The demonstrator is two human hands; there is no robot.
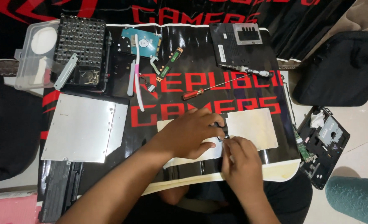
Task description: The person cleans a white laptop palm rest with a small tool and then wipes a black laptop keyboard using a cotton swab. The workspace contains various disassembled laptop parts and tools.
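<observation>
Spread across the floor: a black mat with red lettering (217,89), carrying nearly everything else. Upper right, off the mat, a black bag (341,68). On the mat's left half, a flat silver optical drive (84,127), well apart from the hands. Below it, at the mat's lower left edge, a long black battery pack (61,188). Upper left, an open bit set case (79,52) with its clear lid (36,56) folded out leftward. Top right of the mat, a black cover panel (238,43). At right, off the mat, a dismantled black chassis piece (323,143). Under both hands, a pale sheet (252,128). Top centre, a hard drive (142,41), with a small green circuit strip (170,63) just beside it. Above the hands, a red-handled screwdriver (200,92), lying clear of them. Left hand (192,132) and right hand (242,164) meeting over the sheet, fingers of both closed together on a small dark part (222,132), mostly hidden by knuckles, kind impossible to tell.
</observation>
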